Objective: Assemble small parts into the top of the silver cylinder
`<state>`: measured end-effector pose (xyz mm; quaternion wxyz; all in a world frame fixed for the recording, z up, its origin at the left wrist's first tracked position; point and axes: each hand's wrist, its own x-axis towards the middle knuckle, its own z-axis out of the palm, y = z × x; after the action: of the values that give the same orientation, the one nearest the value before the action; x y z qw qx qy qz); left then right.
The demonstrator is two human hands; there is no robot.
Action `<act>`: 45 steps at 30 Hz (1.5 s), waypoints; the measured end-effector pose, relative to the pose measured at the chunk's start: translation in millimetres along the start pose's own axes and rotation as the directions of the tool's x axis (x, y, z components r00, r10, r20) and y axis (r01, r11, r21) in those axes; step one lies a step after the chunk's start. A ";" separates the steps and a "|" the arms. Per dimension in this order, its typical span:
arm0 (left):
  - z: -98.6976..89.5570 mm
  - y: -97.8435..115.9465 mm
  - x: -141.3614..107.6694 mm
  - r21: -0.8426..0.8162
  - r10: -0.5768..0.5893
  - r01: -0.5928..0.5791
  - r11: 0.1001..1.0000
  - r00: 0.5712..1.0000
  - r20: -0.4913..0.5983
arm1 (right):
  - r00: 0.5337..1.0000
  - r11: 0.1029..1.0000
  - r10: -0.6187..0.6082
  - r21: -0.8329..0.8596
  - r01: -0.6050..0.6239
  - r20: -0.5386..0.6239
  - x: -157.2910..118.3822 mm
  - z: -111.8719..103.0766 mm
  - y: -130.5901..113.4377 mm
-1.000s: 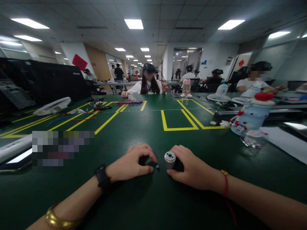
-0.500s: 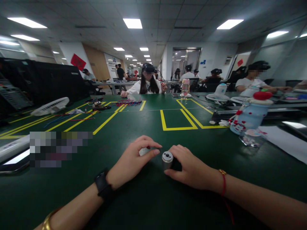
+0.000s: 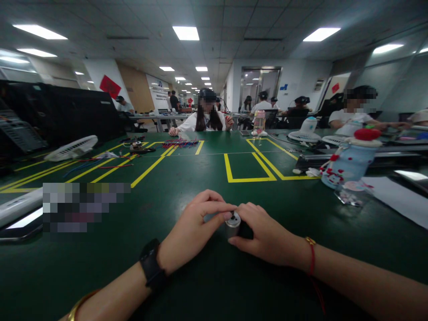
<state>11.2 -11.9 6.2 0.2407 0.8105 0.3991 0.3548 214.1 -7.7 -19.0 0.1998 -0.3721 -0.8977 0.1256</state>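
A small silver cylinder, which looks like an electric motor [image 3: 233, 228], stands upright on the green table [image 3: 187, 294]. Its round end face with dark holes points up. My right hand [image 3: 261, 229] is closed around its right side, thumb at the near side and fingers behind. My left hand [image 3: 197, 223] reaches over from the left, thumb and forefinger pinched together at the motor's top face. Something small and dark shows at those fingertips, too small to name.
Yellow tape [image 3: 250, 180] marks the table ahead. To the right are a light-blue bottle [image 3: 351, 160], a small clear bag [image 3: 349, 195] and white paper [image 3: 397, 200]. Wires [image 3: 180, 142] and a white fan [image 3: 72, 148] lie at left. A co-worker [image 3: 207, 113] sits opposite.
My left hand has moved right, bringing its pinched fingertips from beside the motor onto its top face. My right hand and the motor have stayed in place.
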 end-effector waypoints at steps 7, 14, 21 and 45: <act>0.9 0.9 0.7 -0.003 -0.006 0.006 1.000 1.000 0.022 | 1.000 1.000 0.004 0.002 -0.004 -0.011 0.4 0.6 -0.3; -4.2 5.7 -0.1 -0.037 -0.053 0.056 0.998 0.995 0.085 | 1.000 1.000 0.006 0.004 -0.006 -0.008 0.2 -0.2 -1.2; -10.5 -10.7 2.5 -0.147 -0.227 0.229 0.962 0.973 0.033 | 1.000 0.999 0.026 0.020 -0.026 0.003 0.3 -2.8 -2.7; -18.7 -42.3 2.1 -0.287 -0.448 0.458 0.841 0.888 0.104 | 0.999 0.998 0.044 0.045 -0.045 0.018 -1.3 -5.1 -3.0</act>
<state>-22.3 15.7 -9.7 0.4457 0.6521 0.5157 0.3318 215.4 -10.3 -13.7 0.1979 -0.3861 -0.8878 0.1533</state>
